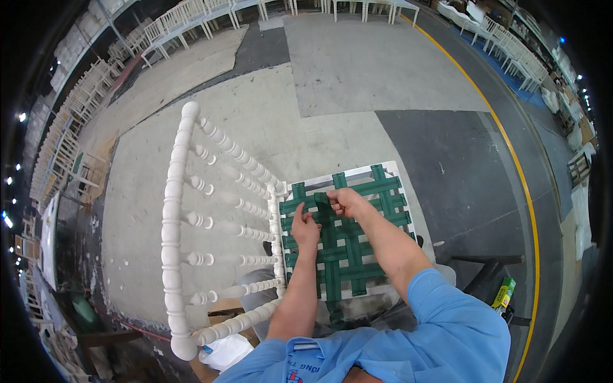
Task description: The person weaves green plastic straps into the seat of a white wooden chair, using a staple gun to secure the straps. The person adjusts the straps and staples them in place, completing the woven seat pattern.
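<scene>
Where the blue sleeves enter at the lower edge, the entries run near to far.

Left hand [305, 228]: rests on the green webbing [348, 246] near the chair back, fingers pressed together on a strap end.

Right hand [345, 199]: fingers pinching the same strap [321, 199] at its upright fold, by the seat's back left corner.

Webbing: woven green lattice across the white seat frame [389, 171] of a white spindle-back chair [211, 223], which fills the middle of the view.

Risk, judged: if the pinch slackens, the strap could slip back and lose tension; a strap passed wrongly through the crossings would spoil the weave.

Right: green and yellow carton [504, 292].

Far: concrete floor [357, 83], yellow line [511, 147], rows of white chairs [191, 19].
</scene>
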`<state>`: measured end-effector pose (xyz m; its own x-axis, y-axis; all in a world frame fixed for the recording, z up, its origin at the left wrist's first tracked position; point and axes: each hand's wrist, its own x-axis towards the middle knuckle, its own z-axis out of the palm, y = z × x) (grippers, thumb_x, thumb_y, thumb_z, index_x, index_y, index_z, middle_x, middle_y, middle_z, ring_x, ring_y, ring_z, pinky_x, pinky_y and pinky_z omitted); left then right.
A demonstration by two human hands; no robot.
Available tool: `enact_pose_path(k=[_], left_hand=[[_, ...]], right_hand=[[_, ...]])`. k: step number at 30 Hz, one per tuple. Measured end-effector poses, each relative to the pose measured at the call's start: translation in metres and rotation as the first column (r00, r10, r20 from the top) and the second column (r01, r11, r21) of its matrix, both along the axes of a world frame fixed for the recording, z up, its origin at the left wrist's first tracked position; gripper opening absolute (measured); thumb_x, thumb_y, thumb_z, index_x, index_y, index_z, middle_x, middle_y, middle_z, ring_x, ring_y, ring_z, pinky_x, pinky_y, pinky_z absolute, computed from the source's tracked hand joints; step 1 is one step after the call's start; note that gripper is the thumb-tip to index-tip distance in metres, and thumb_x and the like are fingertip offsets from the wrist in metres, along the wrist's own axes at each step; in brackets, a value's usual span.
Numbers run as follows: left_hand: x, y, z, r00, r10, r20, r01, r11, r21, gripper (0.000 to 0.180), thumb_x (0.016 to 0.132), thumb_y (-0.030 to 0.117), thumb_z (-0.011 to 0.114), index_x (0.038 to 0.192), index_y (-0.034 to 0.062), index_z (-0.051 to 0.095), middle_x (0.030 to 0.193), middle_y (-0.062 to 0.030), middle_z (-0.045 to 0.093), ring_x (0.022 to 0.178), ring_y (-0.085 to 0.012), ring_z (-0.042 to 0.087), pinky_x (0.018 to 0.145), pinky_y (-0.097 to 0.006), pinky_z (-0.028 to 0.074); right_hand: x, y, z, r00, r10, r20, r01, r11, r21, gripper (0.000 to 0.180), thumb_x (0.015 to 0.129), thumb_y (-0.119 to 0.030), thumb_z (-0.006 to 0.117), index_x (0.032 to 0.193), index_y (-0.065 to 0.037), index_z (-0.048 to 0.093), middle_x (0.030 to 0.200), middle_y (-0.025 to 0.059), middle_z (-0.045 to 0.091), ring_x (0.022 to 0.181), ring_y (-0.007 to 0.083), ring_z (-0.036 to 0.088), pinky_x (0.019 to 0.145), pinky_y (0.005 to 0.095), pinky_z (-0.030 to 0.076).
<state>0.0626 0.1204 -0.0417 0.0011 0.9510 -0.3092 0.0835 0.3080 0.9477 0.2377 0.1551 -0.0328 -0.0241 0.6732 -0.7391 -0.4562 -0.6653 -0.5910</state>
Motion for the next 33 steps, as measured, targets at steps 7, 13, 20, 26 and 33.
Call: enact_pose_path(k=[7,13,20,26,33], left_hand=[[0.022,0.030,-0.003,0.978,-0.187,0.094,0.169,0.971,0.172,0.022,0.097,0.006,0.063,0.118,0.0024,0.069,0.101,-0.0067,0.069,0.077,-0.0114,0.065,0.068,-0.027,0.054],[0.019,0.032,0.003,0.968,-0.134,0.213,0.113,0.988,0.106,0.016,0.099,0.011,0.064,0.110,-0.0004,0.068,0.090,-0.0035,0.069,0.071,-0.0120,0.066,0.061,-0.028,0.055],[0.018,0.027,0.016,0.959,-0.056,0.277,0.063,0.998,-0.016,0.018,0.100,0.013,0.065,0.111,-0.0009,0.067,0.089,-0.0043,0.068,0.070,-0.0149,0.067,0.062,-0.029,0.055],[0.025,0.031,0.026,0.876,-0.041,0.481,0.071,0.996,-0.045,0.017,0.099,0.017,0.067,0.107,0.0018,0.067,0.088,-0.0032,0.067,0.070,-0.0151,0.067,0.063,-0.030,0.056],[0.017,0.038,0.019,0.864,0.001,0.504,0.065,0.992,-0.113,0.017,0.100,0.020,0.067,0.102,0.0027,0.067,0.086,-0.0037,0.067,0.069,-0.0159,0.067,0.063,-0.030,0.056]], right_hand=[[0.004,-0.025,0.010,0.932,0.009,0.362,-0.084,0.978,0.192,0.016,0.100,-0.018,0.061,0.100,-0.005,0.069,0.074,-0.0013,0.058,0.059,0.0094,0.050,0.047,0.0273,0.037],[-0.010,-0.043,0.023,0.937,-0.149,0.316,-0.041,0.852,0.521,0.020,0.099,-0.015,0.064,0.114,-0.004,0.072,0.087,-0.0025,0.065,0.075,0.0050,0.058,0.057,0.0223,0.045],[-0.015,-0.039,0.025,0.931,-0.225,0.288,0.022,0.822,0.569,0.017,0.096,-0.016,0.071,0.104,-0.002,0.072,0.085,-0.0021,0.066,0.071,0.0077,0.058,0.059,0.0239,0.046],[-0.016,-0.038,0.027,0.798,-0.358,0.484,-0.063,0.750,0.659,0.015,0.092,-0.011,0.072,0.103,-0.002,0.070,0.087,0.0044,0.069,0.073,0.0117,0.063,0.066,0.0284,0.051],[-0.024,-0.045,0.043,0.515,-0.380,0.768,-0.383,0.700,0.603,0.018,0.088,-0.008,0.073,0.105,-0.003,0.070,0.095,0.0098,0.070,0.077,0.0229,0.067,0.071,0.0347,0.054]])
